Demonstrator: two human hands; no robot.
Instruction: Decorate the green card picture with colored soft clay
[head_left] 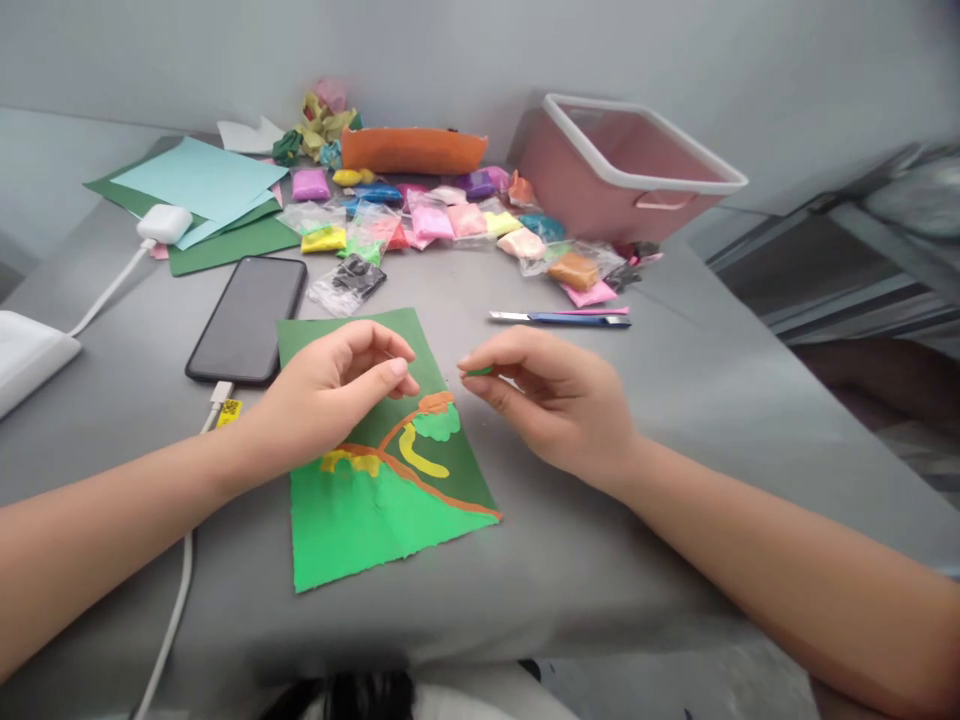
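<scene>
My right hand [559,405] pinches a small piece of green clay [478,371] between thumb and fingertips, just right of the card. Over the card's upper left part is my left hand [349,385], its fingers loosely curled and slightly apart, with nothing visible in them. Beneath lies a dark green card [360,335] with a bright green lower area [360,530] edged in orange clay. A yellow curved strip [420,458], a light green patch [439,424] and an orange lump [436,401] are stuck on it. My left hand hides part of the card.
A phone [247,320] with a white cable [184,580] lies at left. Behind are coloured paper sheets [199,180], several clay packets [431,222], an orange pouch [412,150] and a pink bin [600,185]. A blue cutter knife [559,319] lies beyond my right hand.
</scene>
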